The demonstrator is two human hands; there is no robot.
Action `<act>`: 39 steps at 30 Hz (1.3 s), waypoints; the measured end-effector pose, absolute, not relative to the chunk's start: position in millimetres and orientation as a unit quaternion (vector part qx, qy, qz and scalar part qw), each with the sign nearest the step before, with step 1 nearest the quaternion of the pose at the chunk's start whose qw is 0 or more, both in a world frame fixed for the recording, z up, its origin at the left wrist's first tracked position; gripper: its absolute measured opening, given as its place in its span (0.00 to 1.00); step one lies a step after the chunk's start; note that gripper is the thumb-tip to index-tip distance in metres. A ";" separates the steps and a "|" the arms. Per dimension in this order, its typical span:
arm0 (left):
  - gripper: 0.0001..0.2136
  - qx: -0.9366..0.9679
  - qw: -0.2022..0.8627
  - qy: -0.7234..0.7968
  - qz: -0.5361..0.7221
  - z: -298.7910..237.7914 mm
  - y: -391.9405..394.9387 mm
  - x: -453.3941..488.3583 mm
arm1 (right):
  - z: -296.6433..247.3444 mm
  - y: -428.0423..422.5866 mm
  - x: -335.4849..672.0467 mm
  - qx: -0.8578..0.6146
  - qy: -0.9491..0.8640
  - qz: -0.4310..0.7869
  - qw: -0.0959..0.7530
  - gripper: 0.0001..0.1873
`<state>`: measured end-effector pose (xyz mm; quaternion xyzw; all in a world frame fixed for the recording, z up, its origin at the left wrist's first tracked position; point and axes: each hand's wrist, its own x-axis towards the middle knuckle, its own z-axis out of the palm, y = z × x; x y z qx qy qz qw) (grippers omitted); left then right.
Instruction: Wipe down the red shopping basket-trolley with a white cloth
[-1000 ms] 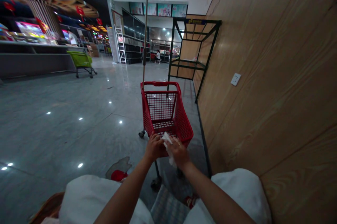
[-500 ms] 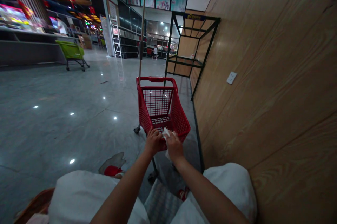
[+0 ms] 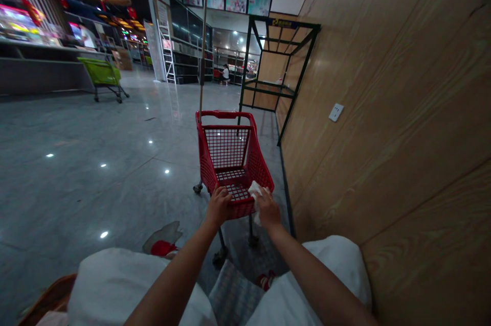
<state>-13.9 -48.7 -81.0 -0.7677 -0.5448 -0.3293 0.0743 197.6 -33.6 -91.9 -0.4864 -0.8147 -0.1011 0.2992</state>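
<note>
A small red shopping cart (image 3: pixel 230 152) with a mesh basket stands on the grey floor in front of me, beside the wooden wall. My left hand (image 3: pixel 218 205) grips the near rim of the cart at its left corner. My right hand (image 3: pixel 267 208) presses a crumpled white cloth (image 3: pixel 255 192) against the near rim at the right corner, fingers closed over it. A thin pole (image 3: pixel 203 40) rises from the cart's far left side. My knees in white trousers show at the bottom.
A wooden panel wall (image 3: pixel 383 111) with a white socket (image 3: pixel 336 112) runs along the right. A black metal shelf frame (image 3: pixel 278 70) stands past the cart. A green cart (image 3: pixel 102 74) sits far left. A person (image 3: pixel 225 74) is in the distance.
My right hand with the cloth has slid from the middle of the near rim to its right corner. My hands have spread apart; my left hand keeps its grip.
</note>
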 end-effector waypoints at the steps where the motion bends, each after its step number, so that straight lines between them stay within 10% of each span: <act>1: 0.04 -0.765 0.077 -0.546 -0.333 -81.0 -49.2 -13.0 | -93.9 -41.1 180.4 -0.483 -0.818 -0.094 0.298 0.26; 39: 0.05 -0.742 0.063 -0.546 -0.384 -90.9 -56.4 15.7 | -64.0 -55.9 184.8 -0.551 -0.810 -0.018 0.201 0.28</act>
